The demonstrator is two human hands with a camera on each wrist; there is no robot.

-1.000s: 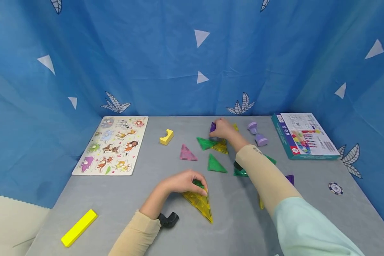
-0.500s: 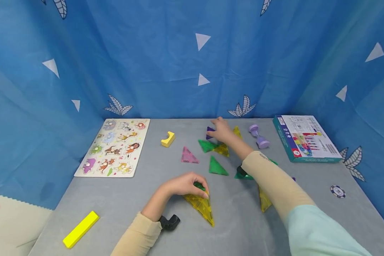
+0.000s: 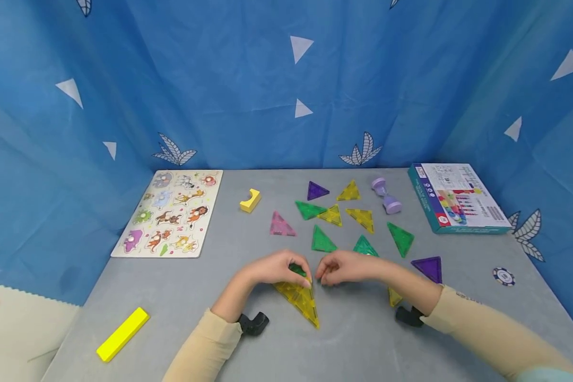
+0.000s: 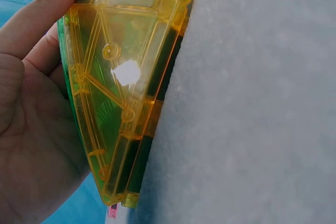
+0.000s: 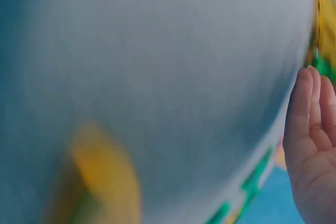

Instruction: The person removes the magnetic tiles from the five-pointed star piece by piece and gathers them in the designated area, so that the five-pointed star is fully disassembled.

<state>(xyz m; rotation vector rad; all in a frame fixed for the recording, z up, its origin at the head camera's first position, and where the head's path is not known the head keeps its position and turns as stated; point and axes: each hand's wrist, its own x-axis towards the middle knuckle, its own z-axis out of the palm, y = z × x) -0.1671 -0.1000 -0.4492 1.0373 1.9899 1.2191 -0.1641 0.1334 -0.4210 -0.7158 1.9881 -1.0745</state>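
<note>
My left hand grips a structure of translucent magnetic tiles at the middle of the table, thumb and fingers on its upper part. Its yellow tiles face me and a green tile shows behind them. In the left wrist view the yellow face fills the centre, green showing through it. Just right of the structure is my right hand, palm toward it and holding nothing visible. Its fingers are loosely bent, fingertips close to the yellow tiles in the right wrist view.
Loose triangular tiles lie beyond and right of my hands: purple, pink, green and yellow. Farther out are an animal puzzle board, a yellow arch block, a yellow bar, a purple hourglass, a box and a poker chip.
My right hand has let go of the purple tile at the back and come toward me, beside the structure. My left hand keeps its grip on the tiles in about the same place.
</note>
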